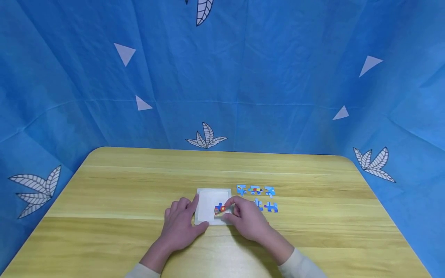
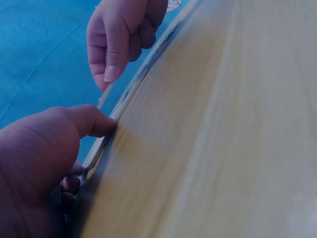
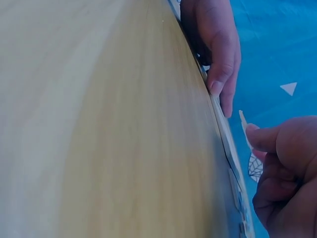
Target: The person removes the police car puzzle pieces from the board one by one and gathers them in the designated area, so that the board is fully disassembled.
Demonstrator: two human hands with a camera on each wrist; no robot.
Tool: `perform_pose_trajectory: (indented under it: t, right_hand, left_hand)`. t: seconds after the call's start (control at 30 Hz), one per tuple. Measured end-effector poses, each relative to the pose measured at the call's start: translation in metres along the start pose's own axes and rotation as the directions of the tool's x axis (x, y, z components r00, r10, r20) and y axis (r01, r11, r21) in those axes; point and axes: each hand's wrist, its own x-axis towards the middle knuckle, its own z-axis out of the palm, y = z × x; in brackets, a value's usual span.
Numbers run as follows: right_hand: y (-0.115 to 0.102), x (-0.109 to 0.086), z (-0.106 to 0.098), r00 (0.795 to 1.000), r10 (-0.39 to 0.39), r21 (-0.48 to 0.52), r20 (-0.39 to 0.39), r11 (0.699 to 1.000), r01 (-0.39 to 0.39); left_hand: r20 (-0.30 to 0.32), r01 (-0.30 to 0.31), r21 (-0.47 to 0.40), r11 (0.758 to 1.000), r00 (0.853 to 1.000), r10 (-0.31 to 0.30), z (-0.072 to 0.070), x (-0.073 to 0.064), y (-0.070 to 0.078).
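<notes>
A white square puzzle tray (image 1: 205, 200) with a raised rim lies flat on the table. My left hand (image 1: 180, 226) holds its left near corner, the thumb on the near edge and the index finger along the left side; the left wrist view shows that thumb (image 2: 94, 121) against the edge. Over the tray's right part, my right hand (image 1: 248, 218) pinches a puzzle piece (image 1: 220, 209) with a red, blue and yellow print between thumb and index finger. In the right wrist view the puzzle piece (image 3: 243, 126) appears edge-on, tilted and raised above the tray.
Several loose puzzle pieces lie right of the tray, among them a blue one (image 1: 241, 189), a multicoloured one (image 1: 255, 190) and another blue one (image 1: 271, 207). Part of the group hides behind my right hand. A blue curtain (image 1: 222, 77) hangs behind the wooden table (image 1: 121, 193).
</notes>
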Motion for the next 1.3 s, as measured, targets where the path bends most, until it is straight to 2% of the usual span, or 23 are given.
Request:
perform_pose_trajectory:
  t: [0.3, 0.53, 0.8, 1.1, 1.3]
  right_hand:
    - [0.001, -0.012, -0.011, 0.999, -0.001, 0.033, -0.038, 0.999, 0.002]
    - [0.007, -0.023, -0.017, 0.995, 0.009, 0.042, -0.1, 0.999, -0.005]
    - [0.017, -0.039, -0.031, 0.992, 0.01, 0.047, -0.13, 0.999, -0.004]
    - [0.031, -0.055, -0.042, 0.983, 0.086, 0.043, -0.161, 0.996, -0.08]
    - [0.041, -0.065, -0.051, 0.979, 0.094, 0.039, -0.183, 0.995, -0.089]
  left_hand:
    - [0.006, 0.005, -0.006, 1.0, 1.0, -0.005, -0.001, 0.001, 0.001]
    - [0.012, 0.008, -0.015, 1.0, 1.0, -0.008, 0.0, 0.001, 0.001]
    - [0.0, 0.004, -0.014, 1.0, 1.0, -0.004, 0.001, 0.0, 0.0]
    - [0.012, 0.012, -0.019, 1.0, 1.0, -0.011, -0.001, -0.001, 0.001]
    - [0.009, 0.006, -0.024, 1.0, 1.0, -0.006, -0.001, -0.001, 0.002]
